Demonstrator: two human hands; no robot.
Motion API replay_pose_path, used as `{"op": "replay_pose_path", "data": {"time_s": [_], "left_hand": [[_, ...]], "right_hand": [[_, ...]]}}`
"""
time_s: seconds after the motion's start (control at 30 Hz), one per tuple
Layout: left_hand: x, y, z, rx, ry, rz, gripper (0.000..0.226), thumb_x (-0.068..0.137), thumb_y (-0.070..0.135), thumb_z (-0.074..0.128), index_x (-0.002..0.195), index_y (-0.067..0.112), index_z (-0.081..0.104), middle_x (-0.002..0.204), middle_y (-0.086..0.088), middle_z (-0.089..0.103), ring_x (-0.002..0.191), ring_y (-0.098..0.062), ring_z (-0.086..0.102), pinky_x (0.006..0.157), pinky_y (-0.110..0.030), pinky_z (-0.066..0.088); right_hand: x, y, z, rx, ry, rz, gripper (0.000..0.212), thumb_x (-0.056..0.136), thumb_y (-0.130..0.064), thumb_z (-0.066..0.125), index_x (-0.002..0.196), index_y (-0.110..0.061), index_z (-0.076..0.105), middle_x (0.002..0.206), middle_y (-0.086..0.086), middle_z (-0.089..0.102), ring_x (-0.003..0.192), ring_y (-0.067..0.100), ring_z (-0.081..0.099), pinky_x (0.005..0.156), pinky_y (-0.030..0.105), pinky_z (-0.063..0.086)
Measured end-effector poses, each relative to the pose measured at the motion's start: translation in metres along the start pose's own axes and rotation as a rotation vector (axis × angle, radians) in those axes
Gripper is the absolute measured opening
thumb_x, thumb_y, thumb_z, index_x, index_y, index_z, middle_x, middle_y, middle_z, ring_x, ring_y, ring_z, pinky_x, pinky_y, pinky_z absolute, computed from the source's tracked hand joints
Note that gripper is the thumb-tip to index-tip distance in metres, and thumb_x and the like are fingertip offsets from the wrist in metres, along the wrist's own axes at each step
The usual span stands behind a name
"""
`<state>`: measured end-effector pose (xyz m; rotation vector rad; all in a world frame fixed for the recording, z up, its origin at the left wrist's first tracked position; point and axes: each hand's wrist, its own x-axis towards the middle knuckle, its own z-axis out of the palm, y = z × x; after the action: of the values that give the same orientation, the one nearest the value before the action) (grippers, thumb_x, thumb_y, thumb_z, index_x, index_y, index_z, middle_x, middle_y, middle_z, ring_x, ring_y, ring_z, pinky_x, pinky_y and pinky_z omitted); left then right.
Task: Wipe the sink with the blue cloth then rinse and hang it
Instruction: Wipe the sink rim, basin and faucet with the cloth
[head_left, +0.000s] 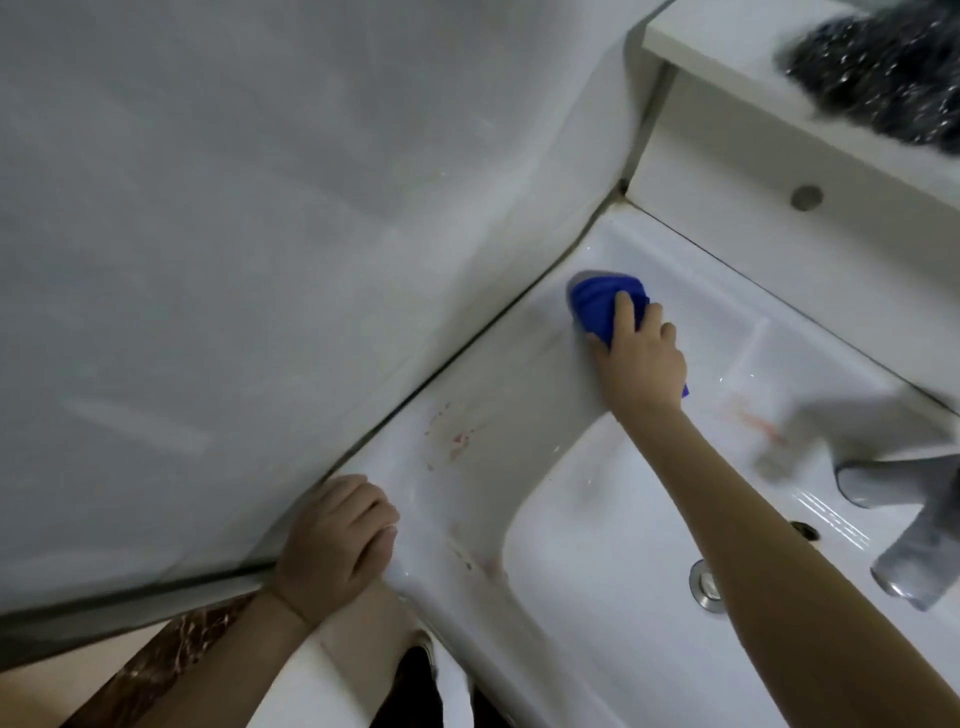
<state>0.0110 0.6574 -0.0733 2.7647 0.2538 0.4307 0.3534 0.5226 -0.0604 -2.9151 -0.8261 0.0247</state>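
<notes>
Right hand (641, 364) grasps the bunched blue cloth (595, 306) and presses it on the sink (519, 374) rim at 2 o'clock in view. Left hand (337, 540), fingers curled and empty, braces at 7 o'clock. The cloth is probably light, soft and limp, best gripped bunched from above.

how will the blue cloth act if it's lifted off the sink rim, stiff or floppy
Probably floppy: the cloth is bunched into folds under the right hand, so it should droop once lifted. Likely light, since one hand holds it. On the glossy sink it probably slides easily.
</notes>
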Motion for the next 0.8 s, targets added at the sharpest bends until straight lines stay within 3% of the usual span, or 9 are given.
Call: {"op": "replay_pose_path", "data": {"time_s": [0.07,0.17,0.27,0.33,0.47,0.6,0.67,0.8], "left_hand": [[0.0,-0.002,0.004,0.028,0.016,0.002,0.03,0.092,0.02,0.044,0.072,0.009,0.065,0.075,-0.006,0.058,0.07,-0.029,0.05,0.074,-0.037,0.042],[0.001,-0.002,0.006,0.046,0.032,0.018,0.033,0.09,0.02,0.042,0.07,0.008,0.065,0.072,-0.009,0.058,0.066,-0.031,0.05,0.068,-0.039,0.04],[0.0,-0.001,0.006,0.028,0.051,0.006,0.037,0.092,0.02,0.039,0.07,0.008,0.065,0.071,-0.01,0.058,0.065,-0.033,0.052,0.067,-0.04,0.042],[-0.002,-0.003,0.007,0.02,0.043,0.002,0.04,0.094,0.022,0.036,0.07,0.008,0.066,0.071,-0.01,0.059,0.065,-0.033,0.052,0.067,-0.041,0.043],[-0.003,-0.004,0.011,0.03,0.05,0.003,0.044,0.095,0.024,0.032,0.07,0.01,0.066,0.071,-0.009,0.058,0.064,-0.033,0.052,0.066,-0.041,0.043],[-0.003,-0.004,0.011,0.042,0.064,-0.002,0.045,0.095,0.023,0.031,0.069,0.009,0.065,0.07,-0.01,0.058,0.062,-0.033,0.051,0.065,-0.042,0.044],[-0.002,-0.003,0.011,0.044,0.067,-0.001,0.045,0.095,0.023,0.031,0.068,0.009,0.064,0.069,-0.01,0.057,0.061,-0.032,0.05,0.064,-0.043,0.045],[-0.001,-0.002,0.008,0.045,0.057,-0.005,0.041,0.094,0.022,0.033,0.068,0.009,0.062,0.068,-0.009,0.054,0.061,-0.031,0.047,0.063,-0.043,0.043]], "right_hand": [[0.0,-0.009,0.01,0.041,-0.003,-0.056,0.05,0.098,-0.046,0.043,0.138,-0.017,0.039,0.131,0.014,0.045,0.104,0.034,0.05,0.059,0.036,0.041],[-0.021,-0.025,0.015,0.209,0.002,-0.103,0.041,0.096,-0.045,0.048,0.128,-0.02,0.049,0.119,0.007,0.053,0.095,0.029,0.053,0.06,0.034,0.043],[-0.066,-0.032,0.021,0.186,-0.005,-0.392,0.038,0.092,-0.037,0.06,0.126,-0.018,0.057,0.115,0.006,0.058,0.088,0.028,0.056,0.056,0.037,0.05],[-0.062,-0.014,0.022,0.15,-0.008,-0.484,0.038,0.091,-0.035,0.063,0.125,-0.018,0.059,0.113,0.007,0.059,0.086,0.029,0.057,0.053,0.035,0.049],[0.002,0.007,0.016,0.164,0.076,-0.09,0.04,0.094,-0.037,0.056,0.128,-0.016,0.054,0.116,0.014,0.052,0.097,0.035,0.053,0.062,0.035,0.043],[-0.006,-0.052,0.023,0.35,0.08,0.054,0.038,0.095,-0.041,0.051,0.123,-0.015,0.051,0.117,0.009,0.05,0.093,0.028,0.054,0.063,0.036,0.046],[-0.038,-0.071,0.025,0.406,0.066,-0.038,0.037,0.094,-0.04,0.053,0.122,-0.014,0.051,0.112,0.006,0.052,0.086,0.024,0.054,0.061,0.035,0.047],[-0.088,-0.055,0.028,0.306,0.016,-0.489,0.04,0.092,-0.034,0.058,0.129,-0.018,0.055,0.114,0.006,0.058,0.092,0.026,0.058,0.064,0.038,0.054]]}}
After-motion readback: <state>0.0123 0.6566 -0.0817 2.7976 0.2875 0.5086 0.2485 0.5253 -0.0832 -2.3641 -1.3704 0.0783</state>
